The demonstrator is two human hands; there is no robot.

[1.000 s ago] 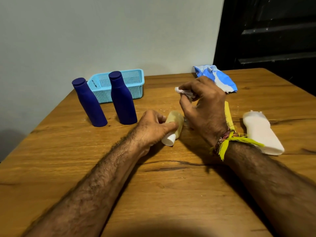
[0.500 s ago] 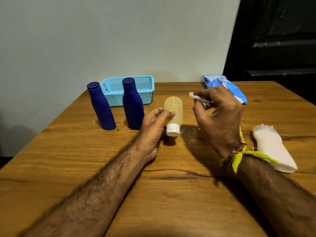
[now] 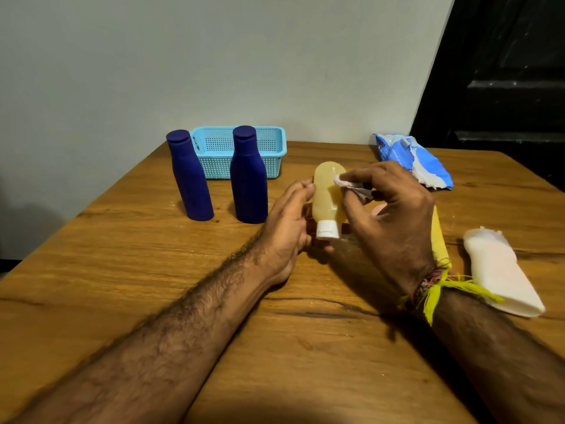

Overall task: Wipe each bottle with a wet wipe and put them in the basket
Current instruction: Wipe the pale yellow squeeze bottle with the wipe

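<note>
My left hand (image 3: 287, 228) grips a small pale yellow bottle (image 3: 325, 200) with a white cap, held above the table with the cap pointing toward me. My right hand (image 3: 388, 215) pinches a crumpled white wet wipe (image 3: 351, 186) and presses it against the bottle's upper side. Two dark blue bottles (image 3: 189, 179) (image 3: 248, 175) stand upright to the left, in front of a light blue mesh basket (image 3: 276, 151) near the wall. A white bottle (image 3: 501, 270) lies on its side at the right. A yellow bottle (image 3: 438, 237) lies partly hidden behind my right wrist.
A blue and white wet wipe pack (image 3: 412, 159) lies at the back right of the wooden table (image 3: 305, 347). A grey wall runs behind the table, and a dark door stands at the right.
My left hand lifted the pale yellow bottle off the table and turned it more upright. My right hand brought the wipe onto the bottle's side.
</note>
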